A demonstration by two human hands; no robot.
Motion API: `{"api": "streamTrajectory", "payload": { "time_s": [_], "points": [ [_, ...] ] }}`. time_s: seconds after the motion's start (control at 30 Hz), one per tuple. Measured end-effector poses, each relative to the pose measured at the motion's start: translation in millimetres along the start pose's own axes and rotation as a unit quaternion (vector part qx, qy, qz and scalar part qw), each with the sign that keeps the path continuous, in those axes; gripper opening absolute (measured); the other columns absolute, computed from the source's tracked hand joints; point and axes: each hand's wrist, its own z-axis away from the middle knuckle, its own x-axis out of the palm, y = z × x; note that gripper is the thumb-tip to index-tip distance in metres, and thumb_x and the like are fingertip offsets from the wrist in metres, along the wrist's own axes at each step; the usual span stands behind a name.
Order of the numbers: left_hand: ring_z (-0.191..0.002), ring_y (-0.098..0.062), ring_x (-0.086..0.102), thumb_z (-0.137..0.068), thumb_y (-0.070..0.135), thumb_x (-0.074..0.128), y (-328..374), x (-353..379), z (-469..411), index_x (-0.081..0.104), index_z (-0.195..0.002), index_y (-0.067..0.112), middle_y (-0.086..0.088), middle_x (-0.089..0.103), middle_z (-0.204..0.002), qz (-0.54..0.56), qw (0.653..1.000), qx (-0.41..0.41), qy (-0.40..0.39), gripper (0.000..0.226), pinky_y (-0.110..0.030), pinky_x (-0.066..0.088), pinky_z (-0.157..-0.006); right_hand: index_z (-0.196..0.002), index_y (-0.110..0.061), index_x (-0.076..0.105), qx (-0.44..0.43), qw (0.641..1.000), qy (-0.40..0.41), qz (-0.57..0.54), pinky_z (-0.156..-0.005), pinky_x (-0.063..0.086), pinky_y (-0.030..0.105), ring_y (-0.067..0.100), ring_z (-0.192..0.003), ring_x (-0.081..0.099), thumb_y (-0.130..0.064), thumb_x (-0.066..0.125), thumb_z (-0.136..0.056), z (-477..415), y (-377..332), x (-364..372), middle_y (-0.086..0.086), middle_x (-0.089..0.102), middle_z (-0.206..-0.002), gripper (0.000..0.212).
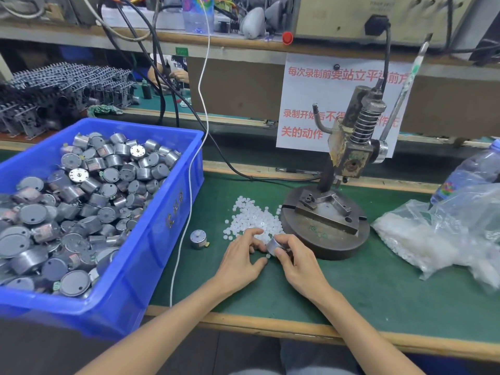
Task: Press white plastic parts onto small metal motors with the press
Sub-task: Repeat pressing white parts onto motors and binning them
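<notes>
A blue bin (pixel 173 212) stands at the left of the tabletop (pixel 351 293), heaped with small metal motors (pixel 89 190), too many to count. Just right of the bin one loose motor (pixel 198 239) lies alone on the green surface.

The left grip (pixel 240 255) comes next. Its fingers are curved, with their tips at the near edge of a scatter of white plastic parts (pixel 254 217), dozens at least. One part lies just beside the thumb tip. Whether the fingers actually pinch a part cannot be told.

The right grip (pixel 297 263) is clamped on one held motor (pixel 274 244), thumb and fingers curled round its round body. That motor sits between the two hands, touching the edge of the white scatter and close to the left fingertips.

Just beyond the right grip stands one press (pixel 349 147) on a round metal base (pixel 324 247); the fixture on the base holds no motor.

At the far right lie one clear plastic bag (pixel 433 234) of more white parts and one water bottle (pixel 468 174).
</notes>
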Motion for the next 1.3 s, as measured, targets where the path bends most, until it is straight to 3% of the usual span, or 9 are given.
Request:
{"api": "streamTrajectory", "payload": {
  "time_s": [0.27,0.43,0.57,0.73,1.0,1.1,1.2,1.23,1.3],
  "points": [
    [-0.081,-0.004,0.046,-0.08,0.015,0.067,1.6,-0.3,-0.3,0.045,-0.123,0.021,0.025,0.056,-0.085,0.009,1.0,-0.011,0.012,0.048,-0.02,0.036,-0.084,-0.105,-0.003,0.056,-0.05,0.998,-0.015,0.025,-0.082,0.036,0.005,-0.003,-0.094,0.048,-0.005,0.053,-0.092,0.4,2.0,3.2,-0.003,0.055,-0.103,0.013],
    [-0.079,-0.002,0.044,-0.081,0.014,0.066,2.9,-0.5,-0.4,0.053,-0.119,0.024,0.026,0.052,-0.082,-0.014,1.0,0.004,0.014,0.042,-0.017,0.034,-0.081,-0.105,-0.001,0.057,-0.072,0.996,-0.014,0.044,-0.085,0.037,0.008,0.002,-0.095,0.049,-0.001,0.054,-0.091,0.3,0.7,2.4,0.0,0.055,-0.104,0.015],
    [-0.081,-0.007,0.045,-0.078,0.01,0.064,5.6,-2.4,-0.2,0.059,-0.113,0.025,0.022,0.053,-0.085,-0.017,1.0,0.021,0.009,0.039,-0.016,0.034,-0.08,-0.11,0.003,0.058,-0.109,0.99,-0.024,0.085,-0.089,0.042,0.02,0.016,-0.1,0.054,-0.002,0.052,-0.091,-1.3,-2.4,2.0,0.011,0.058,-0.106,0.021],
    [-0.085,-0.01,0.049,-0.073,0.005,0.061,7.9,-4.7,1.7,0.06,-0.104,0.02,0.016,0.053,-0.088,0.014,1.0,0.019,0.009,0.034,-0.021,0.039,-0.084,-0.109,0.006,0.06,-0.129,0.981,-0.028,0.139,-0.083,0.048,0.038,0.033,-0.097,0.059,-0.004,0.053,-0.089,0.1,-5.0,3.6,0.017,0.059,-0.106,0.023],
    [-0.088,-0.011,0.048,-0.073,0.005,0.059,9.2,-6.1,3.0,0.058,-0.098,0.017,0.015,0.054,-0.087,0.007,1.0,0.002,-0.003,0.028,-0.021,0.039,-0.083,-0.106,0.003,0.061,-0.137,0.978,-0.051,0.147,-0.085,0.039,0.024,0.03,-0.094,0.058,0.001,0.058,-0.085,0.7,-4.3,6.5,0.017,0.06,-0.105,0.021],
    [-0.092,-0.011,0.049,-0.073,0.006,0.06,11.2,-5.8,3.1,0.059,-0.106,0.02,0.01,0.057,-0.094,-0.009,1.0,0.005,-0.02,0.036,-0.022,0.039,-0.087,-0.104,0.002,0.059,-0.093,0.993,-0.039,0.061,-0.086,0.043,0.023,0.019,-0.095,0.056,0.001,0.056,-0.089,0.4,-1.0,3.4,0.008,0.061,-0.101,0.016],
    [-0.09,-0.003,0.048,-0.074,0.015,0.07,18.7,-3.6,0.1,0.058,-0.108,0.026,0.019,0.057,-0.096,0.01,1.0,0.015,-0.007,0.037,-0.021,0.039,-0.087,-0.097,-0.004,0.06,0.063,0.992,0.021,-0.111,-0.077,0.048,0.02,0.009,-0.084,0.064,-0.002,0.058,-0.091,-0.6,-3.2,2.1,-0.005,0.068,-0.091,0.007],
    [-0.088,0.001,0.048,-0.074,0.02,0.073,23.8,-1.9,-3.1,0.058,-0.106,0.027,0.021,0.058,-0.097,0.026,0.999,0.017,0.009,0.036,-0.019,0.039,-0.086,-0.094,-0.005,0.06,0.131,0.968,0.055,-0.207,-0.074,0.049,0.021,0.009,-0.08,0.065,-0.003,0.058,-0.091,-2.2,-5.1,1.2,-0.003,0.071,-0.085,0.004],
    [-0.089,0.005,0.047,-0.074,0.027,0.076,36.7,2.5,-13.4,0.06,-0.103,0.029,0.023,0.059,-0.098,0.049,0.997,0.025,0.048,0.034,-0.012,0.035,-0.084,-0.091,-0.001,0.058,0.233,0.865,0.119,-0.428,-0.069,0.054,0.025,0.019,-0.08,0.067,-0.006,0.055,-0.092,-7.8,-9.8,-3.3,0.009,0.071,-0.084,0.006]
  ]
}}
